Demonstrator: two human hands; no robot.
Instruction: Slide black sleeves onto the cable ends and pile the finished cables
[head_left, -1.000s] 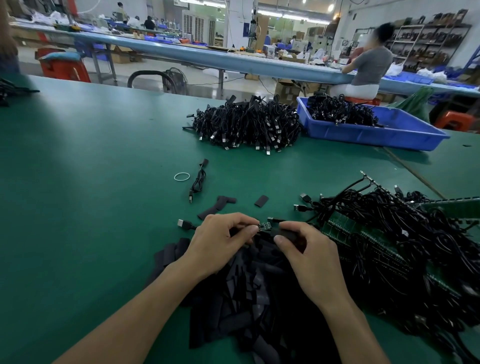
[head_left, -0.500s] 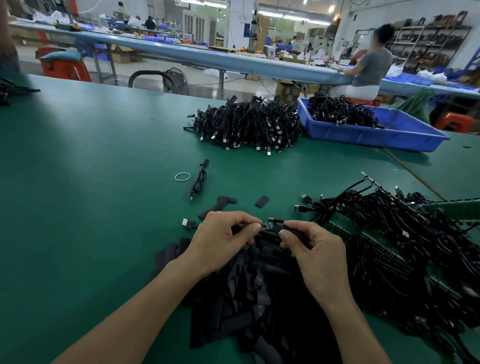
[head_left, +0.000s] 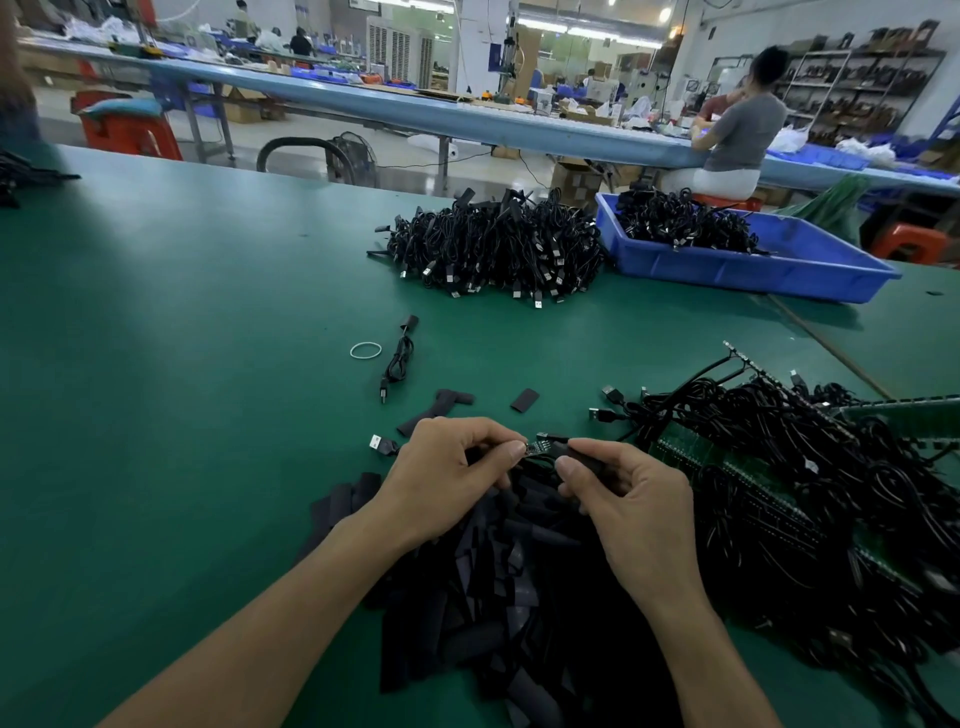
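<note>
Pinching a cable end (head_left: 537, 448) between thumb and forefinger, the left hand (head_left: 447, 478) is holding it just above the sleeve heap (head_left: 493, 597). Its grip is clenched on that end, where a small green board is showing. The right hand (head_left: 634, 504) is facing it, its grip grasping a black sleeve (head_left: 584, 457) whose mouth is meeting the board's right side. Whether the sleeve is covering any of the board, I cannot tell.

Both hands are working at the near middle of the green tabletop (head_left: 182, 415). A USB plug (head_left: 382, 445) is lying just left of the left hand. A cable tangle (head_left: 805, 467) is sprawling to the right, near the right hand.

Far across the tabletop the finished pile (head_left: 493, 249) is sitting just beside a blue tray (head_left: 753, 270), which is holding more black cables. Between that pile and the hands, a single cable (head_left: 397, 358) is lying beside a white rubber band (head_left: 365, 351), and a loose sleeve (head_left: 524, 400) is resting flat nearer the hands.
</note>
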